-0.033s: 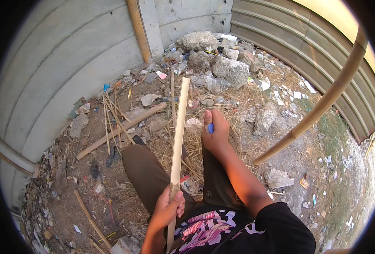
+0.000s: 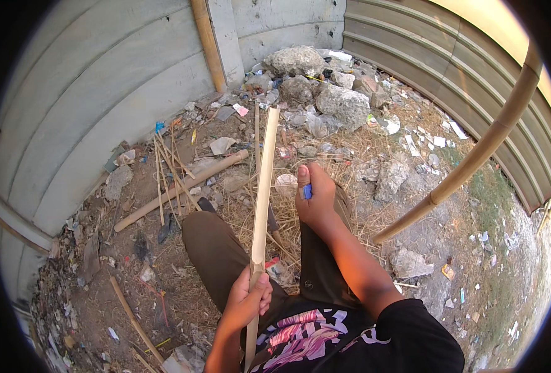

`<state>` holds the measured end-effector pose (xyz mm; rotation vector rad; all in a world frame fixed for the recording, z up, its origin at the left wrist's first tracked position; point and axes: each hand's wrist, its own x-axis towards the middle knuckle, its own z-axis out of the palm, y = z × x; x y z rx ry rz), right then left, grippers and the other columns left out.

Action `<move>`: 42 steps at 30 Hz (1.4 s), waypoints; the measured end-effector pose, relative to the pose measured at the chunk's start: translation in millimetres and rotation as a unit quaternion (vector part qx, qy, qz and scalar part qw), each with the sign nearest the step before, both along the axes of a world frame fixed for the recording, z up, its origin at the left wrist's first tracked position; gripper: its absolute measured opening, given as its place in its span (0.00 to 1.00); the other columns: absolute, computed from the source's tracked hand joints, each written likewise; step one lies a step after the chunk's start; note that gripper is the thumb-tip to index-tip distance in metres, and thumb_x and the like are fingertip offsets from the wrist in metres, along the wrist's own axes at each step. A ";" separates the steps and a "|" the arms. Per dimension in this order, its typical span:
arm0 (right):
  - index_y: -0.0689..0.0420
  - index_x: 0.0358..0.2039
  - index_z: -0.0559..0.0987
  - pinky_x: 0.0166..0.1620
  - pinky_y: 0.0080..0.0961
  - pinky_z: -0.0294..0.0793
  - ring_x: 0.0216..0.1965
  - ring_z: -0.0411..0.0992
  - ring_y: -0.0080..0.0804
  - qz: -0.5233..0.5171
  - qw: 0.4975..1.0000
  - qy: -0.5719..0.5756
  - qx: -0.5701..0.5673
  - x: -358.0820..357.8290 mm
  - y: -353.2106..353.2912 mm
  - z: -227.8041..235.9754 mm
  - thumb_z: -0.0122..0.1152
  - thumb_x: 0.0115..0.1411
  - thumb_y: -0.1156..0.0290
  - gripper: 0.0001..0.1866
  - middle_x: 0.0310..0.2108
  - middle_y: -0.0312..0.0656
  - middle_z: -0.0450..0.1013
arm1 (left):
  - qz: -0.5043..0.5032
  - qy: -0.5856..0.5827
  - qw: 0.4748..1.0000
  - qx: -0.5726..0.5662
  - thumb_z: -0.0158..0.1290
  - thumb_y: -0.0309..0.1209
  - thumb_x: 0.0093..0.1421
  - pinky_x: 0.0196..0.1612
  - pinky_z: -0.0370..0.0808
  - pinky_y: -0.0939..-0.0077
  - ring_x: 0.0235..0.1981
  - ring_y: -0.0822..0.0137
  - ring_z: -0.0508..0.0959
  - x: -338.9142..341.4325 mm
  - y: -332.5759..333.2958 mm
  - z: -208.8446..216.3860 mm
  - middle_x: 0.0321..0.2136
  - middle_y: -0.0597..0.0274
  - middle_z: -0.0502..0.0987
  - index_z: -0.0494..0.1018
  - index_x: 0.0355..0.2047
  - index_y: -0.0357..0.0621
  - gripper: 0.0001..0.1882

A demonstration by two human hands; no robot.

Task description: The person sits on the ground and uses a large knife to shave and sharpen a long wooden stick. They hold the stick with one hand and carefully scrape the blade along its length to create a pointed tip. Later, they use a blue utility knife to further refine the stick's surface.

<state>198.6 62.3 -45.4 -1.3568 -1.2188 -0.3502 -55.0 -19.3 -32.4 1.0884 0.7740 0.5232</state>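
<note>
Bamboo strip (image 2: 263, 193) left of knife (image 2: 306, 191), rubble (image 2: 325, 93) beyond

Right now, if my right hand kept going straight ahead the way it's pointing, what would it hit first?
The right hand, holding a small blue object, points forward over the straw. Beyond that, the first solid thing in line looks like the pile of grey rocks, though depth is hard to judge.

The person wears a black short-sleeved T-shirt (image 2: 406, 339) with a pink, purple and white graphic print (image 2: 300, 339) across the chest, and dark olive-brown trousers (image 2: 216, 255). Both forearms are bare. The right hand (image 2: 316, 199) has a blue covering (image 2: 306, 191) on one finger; the left hand (image 2: 247, 304) is bare.
</note>
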 end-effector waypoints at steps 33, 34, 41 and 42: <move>0.54 0.21 0.79 0.28 0.45 0.72 0.19 0.72 0.53 -0.003 0.980 0.089 -0.177 -11.1 86.5 -43.3 0.57 0.65 0.59 0.17 0.15 0.48 0.72 | 0.081 0.034 0.988 0.125 0.37 0.50 0.74 0.16 0.56 0.82 0.12 0.79 0.59 93.3 113.7 -11.5 0.16 0.71 0.59 0.60 0.33 0.47 0.21; 0.54 0.21 0.79 0.28 0.44 0.73 0.19 0.72 0.52 -0.001 0.982 0.081 -0.171 -10.7 86.1 -41.4 0.57 0.64 0.59 0.17 0.15 0.47 0.72 | 0.080 0.031 0.988 0.126 0.37 0.50 0.74 0.16 0.56 0.82 0.12 0.79 0.59 92.6 114.3 -10.0 0.16 0.71 0.59 0.60 0.33 0.47 0.21; 0.54 0.24 0.81 0.27 0.42 0.75 0.20 0.75 0.51 -0.054 0.987 0.050 -0.146 -1.1 85.9 -42.2 0.59 0.62 0.60 0.14 0.18 0.47 0.75 | 0.072 0.036 0.990 0.116 0.36 0.49 0.75 0.16 0.57 0.84 0.12 0.80 0.59 97.1 103.5 -0.6 0.16 0.72 0.60 0.61 0.33 0.47 0.20; 0.55 0.25 0.82 0.27 0.43 0.76 0.20 0.76 0.51 -0.068 0.970 0.121 -0.198 5.9 88.6 -42.6 0.58 0.62 0.59 0.15 0.18 0.47 0.75 | 0.053 0.081 0.984 0.147 0.36 0.48 0.75 0.16 0.58 0.84 0.12 0.80 0.60 96.1 96.2 -1.5 0.16 0.72 0.61 0.62 0.33 0.47 0.20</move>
